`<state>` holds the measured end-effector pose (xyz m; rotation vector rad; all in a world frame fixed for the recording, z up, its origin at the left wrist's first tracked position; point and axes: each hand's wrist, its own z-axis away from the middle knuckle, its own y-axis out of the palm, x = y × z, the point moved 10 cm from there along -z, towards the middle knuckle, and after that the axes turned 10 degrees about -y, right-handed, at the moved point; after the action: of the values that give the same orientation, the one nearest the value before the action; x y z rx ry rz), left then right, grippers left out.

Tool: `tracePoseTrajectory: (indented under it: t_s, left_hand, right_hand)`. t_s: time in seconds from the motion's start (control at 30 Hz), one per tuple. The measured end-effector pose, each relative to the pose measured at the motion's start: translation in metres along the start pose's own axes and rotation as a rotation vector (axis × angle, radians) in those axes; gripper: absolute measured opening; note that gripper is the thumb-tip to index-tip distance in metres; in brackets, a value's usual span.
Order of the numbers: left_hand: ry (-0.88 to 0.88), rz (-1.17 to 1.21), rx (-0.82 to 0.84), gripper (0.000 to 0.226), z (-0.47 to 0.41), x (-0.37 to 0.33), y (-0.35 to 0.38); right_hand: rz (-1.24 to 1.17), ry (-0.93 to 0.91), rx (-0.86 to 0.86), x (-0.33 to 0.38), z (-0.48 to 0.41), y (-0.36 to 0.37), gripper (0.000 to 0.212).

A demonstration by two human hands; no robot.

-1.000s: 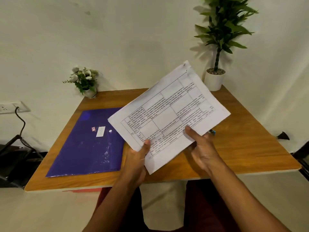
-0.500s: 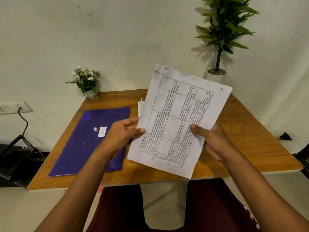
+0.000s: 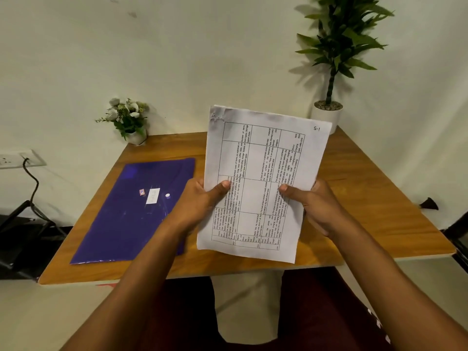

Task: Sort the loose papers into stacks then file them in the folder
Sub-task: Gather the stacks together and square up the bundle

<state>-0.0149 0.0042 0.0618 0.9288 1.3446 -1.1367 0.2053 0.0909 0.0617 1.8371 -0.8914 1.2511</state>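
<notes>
Head view: white printed papers (image 3: 263, 178) bearing a table grid are held upright above the brown wooden bench (image 3: 367, 198). The left hand (image 3: 200, 201) and right hand (image 3: 316, 203) each grasp a side edge, fingers (image 3: 220, 188) pinching with thumbs in front. A flat purple plastic folder (image 3: 136, 211) lies on the bench, left of the papers.

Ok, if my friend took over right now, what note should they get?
Left hand: grips the papers at their left edge, thumb on front.
Right hand: grips the right edge, thumb on front.
Papers: upright over the table, print facing the camera.
Folder: purple, flat and shut on the table's left side.
Done: papers are in hand; no stacks visible.
Left: sort into stacks, open the folder, file them.
</notes>
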Motion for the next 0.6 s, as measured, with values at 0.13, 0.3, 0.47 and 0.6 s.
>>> tracePoseTrajectory:
  t_s: [0.13, 0.3, 0.47, 0.6]
  left_hand:
    - [0.039, 0.013, -0.011, 0.037, 0.0, -0.008, -0.004]
    - [-0.014, -0.039, -0.015, 0.033, 0.004, 0.014, 0.003]
    - [-0.064, -0.002, -0.047, 0.033, 0.012, 0.033, 0.004]
    - [0.045, 0.081, -0.077, 0.023, 0.013, 0.007, -0.003]
  right_hand:
    - [0.026, -0.041, -0.014, 0.01, -0.005, 0.001, 0.031]
    - [0.115, -0.034, -0.019, -0.001, -0.003, 0.0, 0.029]
    - [0.122, -0.01, -0.017, -0.013, 0.004, -0.002, 0.028]
    - [0.127, -0.145, 0.024, 0.017, -0.005, 0.005, 0.038]
